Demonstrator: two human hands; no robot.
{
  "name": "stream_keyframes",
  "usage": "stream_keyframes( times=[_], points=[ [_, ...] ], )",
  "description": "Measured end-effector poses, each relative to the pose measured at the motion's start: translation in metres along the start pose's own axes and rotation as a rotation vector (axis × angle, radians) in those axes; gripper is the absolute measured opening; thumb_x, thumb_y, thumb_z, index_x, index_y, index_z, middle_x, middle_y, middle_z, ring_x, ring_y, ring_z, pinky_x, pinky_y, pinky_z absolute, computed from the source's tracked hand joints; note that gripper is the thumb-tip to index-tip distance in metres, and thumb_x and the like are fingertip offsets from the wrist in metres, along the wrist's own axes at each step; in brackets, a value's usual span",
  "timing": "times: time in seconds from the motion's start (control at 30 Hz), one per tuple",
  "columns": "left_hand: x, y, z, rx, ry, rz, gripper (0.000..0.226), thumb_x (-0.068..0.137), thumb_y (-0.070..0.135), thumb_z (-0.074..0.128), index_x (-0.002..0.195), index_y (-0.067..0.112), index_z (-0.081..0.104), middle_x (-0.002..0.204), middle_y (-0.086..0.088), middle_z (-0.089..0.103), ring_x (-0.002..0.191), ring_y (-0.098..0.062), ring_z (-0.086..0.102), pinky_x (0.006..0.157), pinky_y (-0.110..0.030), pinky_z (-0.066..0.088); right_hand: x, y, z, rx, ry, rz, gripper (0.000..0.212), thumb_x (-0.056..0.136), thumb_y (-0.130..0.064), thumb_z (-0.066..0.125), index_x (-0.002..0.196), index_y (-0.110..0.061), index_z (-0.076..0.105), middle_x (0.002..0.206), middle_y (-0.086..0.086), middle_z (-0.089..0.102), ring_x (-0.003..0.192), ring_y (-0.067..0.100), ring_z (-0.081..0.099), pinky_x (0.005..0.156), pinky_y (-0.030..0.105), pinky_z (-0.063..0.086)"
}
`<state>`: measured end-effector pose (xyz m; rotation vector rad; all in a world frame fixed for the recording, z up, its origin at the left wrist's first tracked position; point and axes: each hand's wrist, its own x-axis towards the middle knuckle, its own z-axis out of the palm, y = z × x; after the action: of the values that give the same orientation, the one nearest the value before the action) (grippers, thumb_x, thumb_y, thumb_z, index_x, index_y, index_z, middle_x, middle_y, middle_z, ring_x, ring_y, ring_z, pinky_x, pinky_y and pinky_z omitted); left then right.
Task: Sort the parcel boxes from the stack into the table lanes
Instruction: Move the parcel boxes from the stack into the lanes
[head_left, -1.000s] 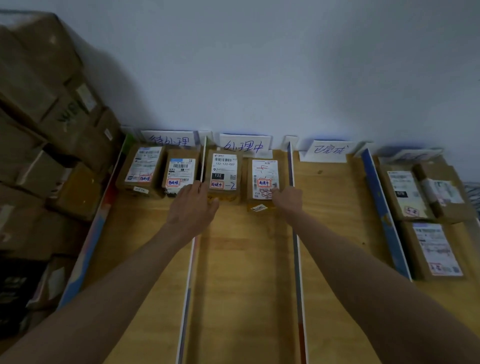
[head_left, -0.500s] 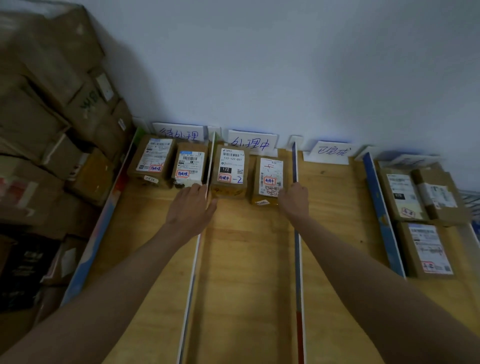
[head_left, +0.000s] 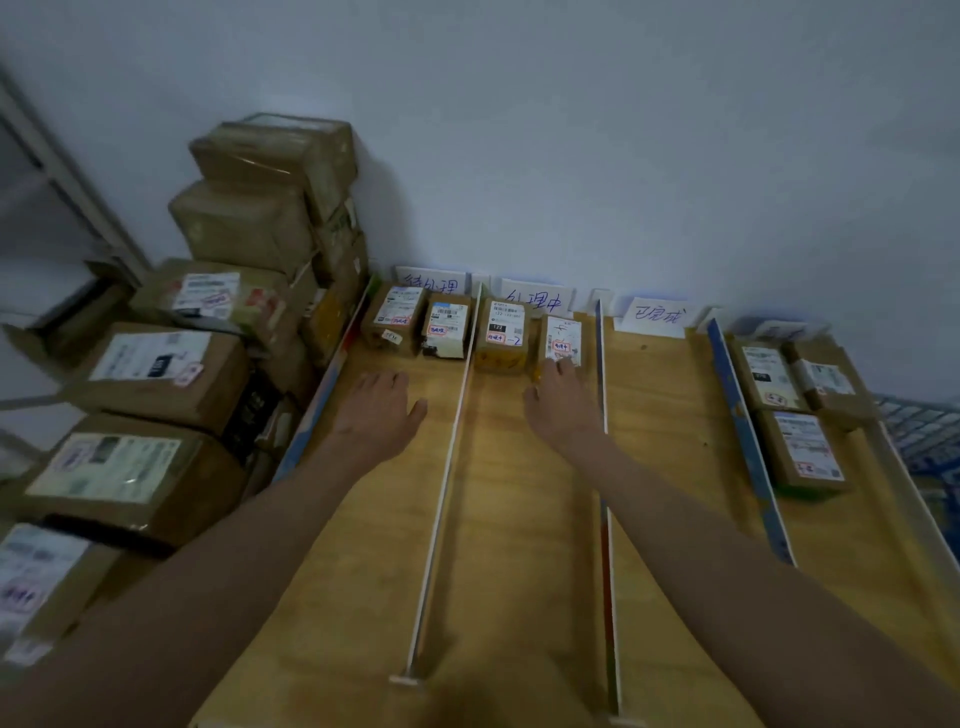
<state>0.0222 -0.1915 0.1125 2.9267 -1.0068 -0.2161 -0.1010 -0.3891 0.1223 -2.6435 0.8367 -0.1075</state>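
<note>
A wooden table is split into lanes by thin upright dividers. Two labelled parcels sit at the far end of the left lane, two more at the far end of the second lane. My left hand hovers flat over the left lane, just short of its parcels, holding nothing. The fingertips of my right hand touch the near edge of the second lane's right parcel. A tall stack of cardboard parcel boxes stands left of the table.
Handwritten paper signs stand against the wall behind each lane. The third lane holds no parcel. The far right lane holds three labelled parcels. A white divider and a coloured divider run toward me.
The view has swung left, bringing the box stack into sight. My left hand has drawn back and left into the left lane; my right hand stays at the second lane's right parcel.
</note>
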Motion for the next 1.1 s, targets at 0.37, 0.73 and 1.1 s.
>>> stream_keyframes(
  times=[0.37, 0.73, 1.1],
  points=[
    [-0.125, -0.09, -0.051, 0.033, 0.071, -0.08, 0.048, 0.102, 0.046, 0.032, 0.131, 0.011, 0.049, 0.132, -0.01, 0.051, 0.122, -0.03, 0.048, 0.104, -0.042, 0.039, -0.081, -0.106, -0.006, -0.006, -0.02, -0.14, 0.041, 0.101, -0.029, 0.045, 0.135, -0.008, 0.045, 0.139, 0.012, 0.045, 0.13, 0.03, 0.042, 0.101, 0.044, 0.043],
    [-0.137, -0.202, -0.074, -0.022, 0.163, -0.217, 0.048, 0.099, 0.04, 0.037, 0.137, 0.01, 0.045, 0.137, -0.014, 0.05, 0.122, -0.033, 0.049, 0.102, -0.046, 0.04, -0.076, -0.2, 0.018, 0.047, -0.001, -0.198, 0.046, 0.101, -0.031, 0.044, 0.139, -0.005, 0.043, 0.136, 0.013, 0.047, 0.127, 0.03, 0.046, 0.101, 0.044, 0.045],
    [-0.073, -0.332, -0.085, -0.082, 0.107, -0.211, 0.046, 0.102, 0.043, 0.034, 0.133, 0.011, 0.047, 0.125, -0.013, 0.053, 0.116, -0.029, 0.052, 0.097, -0.043, 0.044, -0.034, -0.316, 0.078, 0.164, -0.079, -0.08, 0.044, 0.102, -0.035, 0.043, 0.131, -0.002, 0.045, 0.131, 0.016, 0.05, 0.119, 0.034, 0.053, 0.095, 0.046, 0.048]
  ],
)
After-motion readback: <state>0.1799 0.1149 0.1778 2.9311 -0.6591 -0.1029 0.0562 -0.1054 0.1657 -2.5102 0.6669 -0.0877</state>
